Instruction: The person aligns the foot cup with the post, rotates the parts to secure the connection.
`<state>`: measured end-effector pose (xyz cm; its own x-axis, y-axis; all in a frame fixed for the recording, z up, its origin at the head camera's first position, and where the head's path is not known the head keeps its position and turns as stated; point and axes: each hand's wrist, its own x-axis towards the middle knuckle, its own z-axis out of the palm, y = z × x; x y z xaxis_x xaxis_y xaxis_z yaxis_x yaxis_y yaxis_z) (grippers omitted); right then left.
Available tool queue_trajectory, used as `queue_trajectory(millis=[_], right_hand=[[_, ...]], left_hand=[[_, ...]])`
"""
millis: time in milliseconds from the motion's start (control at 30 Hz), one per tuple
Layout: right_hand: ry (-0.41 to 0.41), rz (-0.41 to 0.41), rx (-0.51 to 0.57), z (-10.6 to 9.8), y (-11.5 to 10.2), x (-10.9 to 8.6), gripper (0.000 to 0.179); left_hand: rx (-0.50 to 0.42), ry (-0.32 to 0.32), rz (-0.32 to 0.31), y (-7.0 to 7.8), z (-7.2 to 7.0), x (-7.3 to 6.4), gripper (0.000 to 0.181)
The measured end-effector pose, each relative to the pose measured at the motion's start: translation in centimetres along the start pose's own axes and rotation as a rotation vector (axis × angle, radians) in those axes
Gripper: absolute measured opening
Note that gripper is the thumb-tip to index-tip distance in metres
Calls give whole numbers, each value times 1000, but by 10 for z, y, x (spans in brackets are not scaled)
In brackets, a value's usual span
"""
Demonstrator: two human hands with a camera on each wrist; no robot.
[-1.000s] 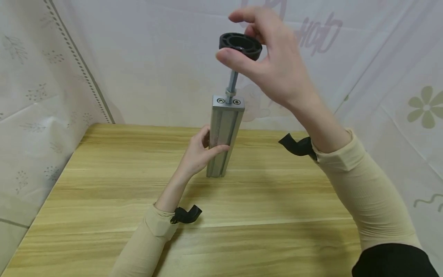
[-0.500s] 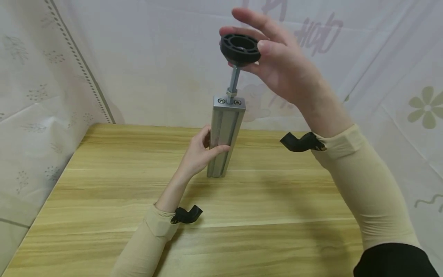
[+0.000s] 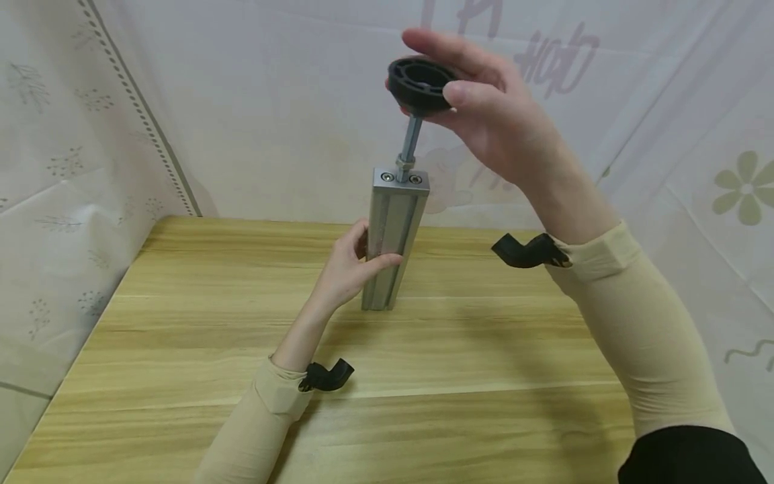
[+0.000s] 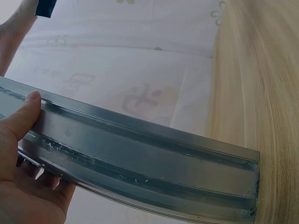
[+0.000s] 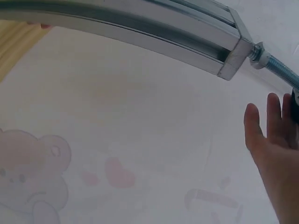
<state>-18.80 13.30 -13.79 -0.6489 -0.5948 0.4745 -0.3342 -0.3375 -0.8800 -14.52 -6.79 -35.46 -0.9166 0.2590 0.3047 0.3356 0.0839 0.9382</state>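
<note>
An aluminium profile (image 3: 394, 218) stands upright on the table, its screwed end plate (image 3: 400, 188) on top. From that plate rises a threaded rod (image 3: 410, 138) with a nut (image 3: 405, 162), carrying a round black levelling foot (image 3: 417, 97). My left hand (image 3: 341, 272) grips the profile low down, thumb across its front; the left wrist view shows the thumb on the grooved profile (image 4: 149, 154). My right hand (image 3: 496, 114) holds the levelling foot, thumb on its right rim, other fingers behind and under it. In the right wrist view the foot is mostly cut off beside that hand (image 5: 275, 144).
The wooden table (image 3: 459, 417) extends in front of and around the profile. A pale printed cloth (image 3: 272, 121) hangs close behind the table, with more at both sides. Black straps (image 3: 529, 250) stick out at the sleeve cuffs.
My right thumb has shifted from the foot's near left rim to its right side, while the fingers moved behind it. The foot leans slightly further right. My left hand stays on the profile.
</note>
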Motion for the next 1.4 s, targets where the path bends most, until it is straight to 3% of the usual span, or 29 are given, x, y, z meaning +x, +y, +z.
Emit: queue_trajectory(millis=[100, 167, 333, 467, 667, 767, 867, 1067, 1133, 1267, 1400], right_hand=[[42, -61, -224, 5, -5, -4, 55], [73, -90, -444, 11, -11, -5, 54], [176, -65, -973, 30, -23, -5, 56], [240, -30, -1187, 40, -26, -5, 60], [295, -39, -1334, 48, -25, -4, 68], [298, -19, -1314, 49, -26, -4, 69], [247, 8, -1163, 45, -28, -4, 65], [4, 9, -513, 25, -25, 1, 68], [-66, 8, -360, 18, -22, 3, 69], [-125, 28, -199, 10, -21, 4, 70], [-120, 31, -174, 6, -22, 3, 67]], left_hand=[[-1, -3, 0, 0, 0, 0, 38], [-3, -2, 5, 1, 0, 0, 39], [-8, 4, 15, 1, -1, 0, 39], [-10, 3, 17, 0, -2, 0, 40], [-14, 3, 9, 0, -2, -1, 41], [-15, 3, 8, 0, -2, -1, 40], [-13, 4, 6, 1, -2, 0, 39], [-10, 6, 4, 1, -2, 0, 39], [-8, 4, 5, 1, -2, 0, 39], [0, 4, 9, 0, -1, 1, 38], [2, 5, 13, 1, 0, 1, 36]])
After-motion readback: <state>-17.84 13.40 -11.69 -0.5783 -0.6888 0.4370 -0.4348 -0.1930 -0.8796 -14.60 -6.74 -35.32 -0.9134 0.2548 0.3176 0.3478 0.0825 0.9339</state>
